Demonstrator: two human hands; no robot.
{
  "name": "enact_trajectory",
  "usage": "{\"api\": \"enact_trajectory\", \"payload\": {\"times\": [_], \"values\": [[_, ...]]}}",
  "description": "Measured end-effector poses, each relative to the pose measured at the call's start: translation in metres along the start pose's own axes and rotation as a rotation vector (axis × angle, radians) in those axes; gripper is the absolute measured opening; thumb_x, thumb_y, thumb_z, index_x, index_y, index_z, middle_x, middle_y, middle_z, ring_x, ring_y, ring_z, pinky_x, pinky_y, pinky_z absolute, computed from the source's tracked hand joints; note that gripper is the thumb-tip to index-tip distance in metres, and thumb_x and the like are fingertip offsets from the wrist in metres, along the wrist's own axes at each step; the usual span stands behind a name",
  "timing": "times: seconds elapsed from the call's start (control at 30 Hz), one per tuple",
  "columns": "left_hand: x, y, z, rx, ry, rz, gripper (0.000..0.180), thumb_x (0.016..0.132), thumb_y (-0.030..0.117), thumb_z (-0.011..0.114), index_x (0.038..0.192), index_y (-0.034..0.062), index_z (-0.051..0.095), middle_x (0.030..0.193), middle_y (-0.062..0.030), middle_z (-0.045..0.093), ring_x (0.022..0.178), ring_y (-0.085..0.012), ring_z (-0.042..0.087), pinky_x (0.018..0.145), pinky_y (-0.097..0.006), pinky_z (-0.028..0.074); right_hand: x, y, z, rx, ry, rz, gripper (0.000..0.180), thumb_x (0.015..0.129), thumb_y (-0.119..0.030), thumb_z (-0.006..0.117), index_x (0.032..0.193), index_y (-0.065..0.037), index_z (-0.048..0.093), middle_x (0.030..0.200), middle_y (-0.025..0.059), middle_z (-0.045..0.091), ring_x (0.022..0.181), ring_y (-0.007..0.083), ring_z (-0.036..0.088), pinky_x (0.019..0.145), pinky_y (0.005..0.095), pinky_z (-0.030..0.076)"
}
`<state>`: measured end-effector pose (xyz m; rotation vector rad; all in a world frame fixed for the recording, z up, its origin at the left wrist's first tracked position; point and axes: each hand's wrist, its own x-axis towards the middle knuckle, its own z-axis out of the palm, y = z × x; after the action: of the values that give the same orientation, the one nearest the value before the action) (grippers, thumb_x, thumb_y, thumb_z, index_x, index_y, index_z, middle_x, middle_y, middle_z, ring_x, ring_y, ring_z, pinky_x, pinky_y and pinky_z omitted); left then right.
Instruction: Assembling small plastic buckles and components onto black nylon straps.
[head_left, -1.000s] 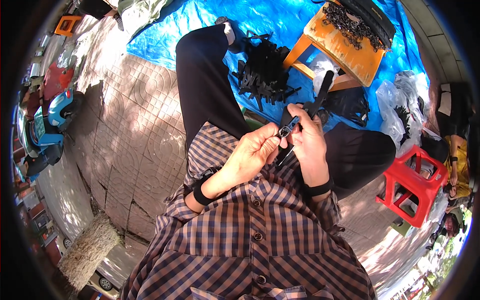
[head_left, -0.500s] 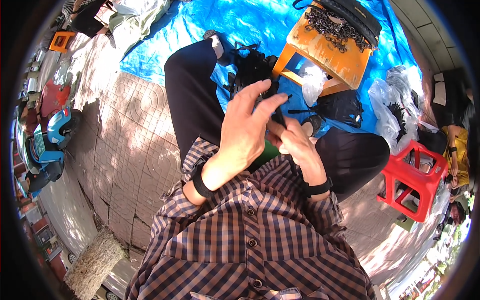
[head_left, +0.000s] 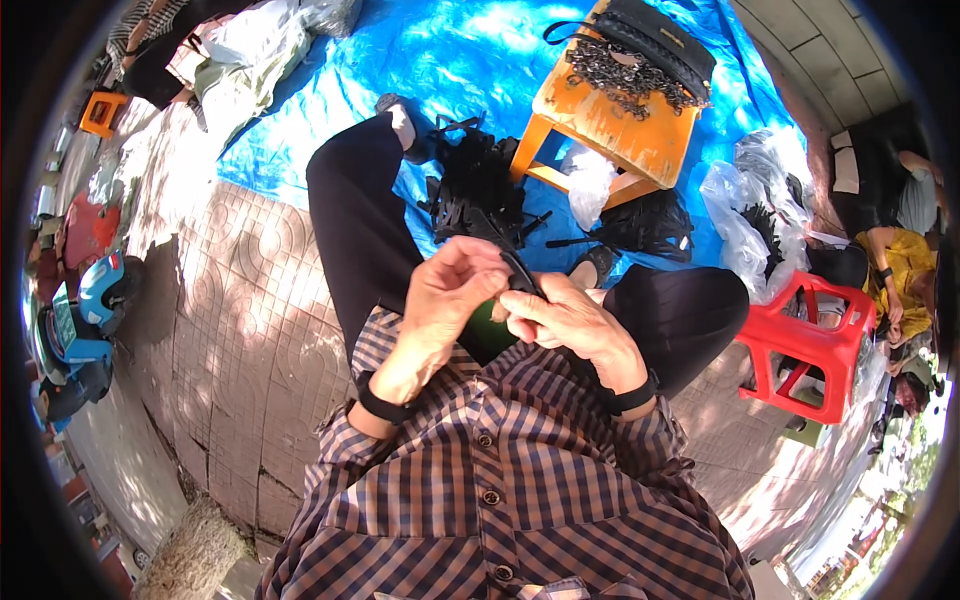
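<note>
Over my lap, both hands meet at a narrow black strap-like piece (head_left: 521, 274). My right hand (head_left: 585, 322) is closed around its lower end, thumb on top. From the other side my left hand (head_left: 445, 300) pinches at the piece, thumb against bent fingers; the fingertips partly cover whatever is between them. Just beyond the hands lies a pile of black straps (head_left: 482, 185) on the blue tarp, and the held piece overlaps the pile in view, so its far end is hard to make out.
An orange stool (head_left: 625, 128) on the blue tarp (head_left: 450, 45) carries black metal rings (head_left: 635, 80) and a black bag (head_left: 655, 40). Plastic bags (head_left: 745, 215) and a red stool (head_left: 805, 350) are at right, near a person in yellow (head_left: 905, 270). A scooter (head_left: 90, 320) stands left.
My left hand has come down from its raised, spread-finger pose to pinch at the black piece. The right hand keeps its hold. The whole view has shifted slightly.
</note>
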<state>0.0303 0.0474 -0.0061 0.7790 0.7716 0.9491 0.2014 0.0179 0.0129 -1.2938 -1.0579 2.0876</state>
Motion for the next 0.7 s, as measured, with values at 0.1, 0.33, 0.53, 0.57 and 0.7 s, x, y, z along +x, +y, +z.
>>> {"api": "enact_trajectory", "payload": {"times": [0.1,0.33,0.53,0.57,0.7], "values": [[-0.004,-0.006,0.0,0.296,-0.01,0.09,0.018,0.081,0.006,0.066,0.097,0.0005,0.06,0.08,-0.0022,0.06,0.074,-0.0077,0.057,0.065,-0.019,0.046,0.003,0.003,0.01,-0.149,0.1,-0.073,0.028,0.091,-0.029,0.048,0.081,-0.003,0.053,0.059,-0.0013,0.048,0.049,0.0056,0.042,0.044,0.0216,0.033],[-0.01,0.005,0.008,-0.007,-0.033,0.019,0.007,0.087,0.005,0.056,0.089,-0.0004,0.052,0.081,-0.0122,0.061,0.048,-0.0147,0.058,0.044,-0.023,0.048,0.007,0.0,0.023,-0.263,0.189,-0.121,0.029,0.092,-0.028,0.048,0.08,-0.002,0.049,0.06,-0.0006,0.048,0.051,0.0063,0.044,0.046,0.022,0.034],[-0.012,0.011,0.015,-0.066,0.011,0.065,0.009,0.087,0.002,0.054,0.091,0.0014,0.046,0.085,-0.0138,0.062,0.05,-0.0162,0.06,0.044,-0.023,0.05,0.001,-0.02,0.038,-0.281,0.206,-0.06,0.028,0.091,-0.026,0.047,0.083,0.0,0.052,0.058,-0.0009,0.046,0.054,0.0081,0.045,0.05,0.0251,0.037],[-0.012,0.015,0.015,-0.099,0.024,0.065,0.01,0.087,0.001,0.054,0.091,0.0021,0.045,0.086,-0.0139,0.062,0.053,-0.0164,0.061,0.043,-0.023,0.049,0.001,-0.023,0.04,-0.341,0.231,-0.063,0.028,0.091,-0.026,0.048,0.084,0.0,0.053,0.058,-0.0007,0.047,0.054,0.0085,0.046,0.051,0.0256,0.038],[-0.005,0.015,0.002,-0.116,0.172,0.254,0.014,0.085,-0.003,0.052,0.093,0.0062,0.045,0.077,-0.0068,0.058,0.08,-0.0217,0.064,0.07,-0.029,0.052,0.0,-0.005,0.032,-0.39,0.137,-0.064,0.026,0.089,-0.025,0.048,0.086,0.0,0.055,0.058,0.002,0.051,0.054,0.0102,0.049,0.054,0.0273,0.04]]}}
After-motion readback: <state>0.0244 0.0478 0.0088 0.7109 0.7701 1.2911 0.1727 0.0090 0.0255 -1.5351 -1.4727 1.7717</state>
